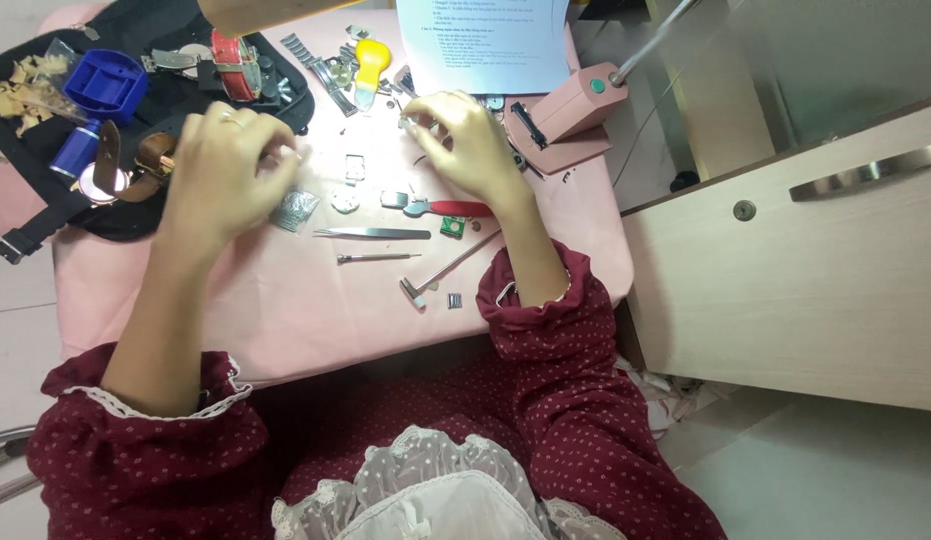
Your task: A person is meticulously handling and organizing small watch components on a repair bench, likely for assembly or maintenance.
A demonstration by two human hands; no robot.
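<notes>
- The pink table (pixel 285 310) fills the middle of the view and serves as landmark; a person in dark red dotted sleeves leans over it.
- Left hand (pixel 220 165) hovers over the table's left half, fingers curled; what they grip is blurred, I cannot tell.
- Right hand (pixel 465 140) is nearer the table's far edge, fingertips pinched on a small metal part (pixel 410 120).
- Tweezers (pixel 373 233) lie on the table between the hands.
- A black tool pouch (pixel 135 60) covers the table's far-left corner.
- A pale wooden cabinet (pixel 785 290) stands just right of the table.
</notes>
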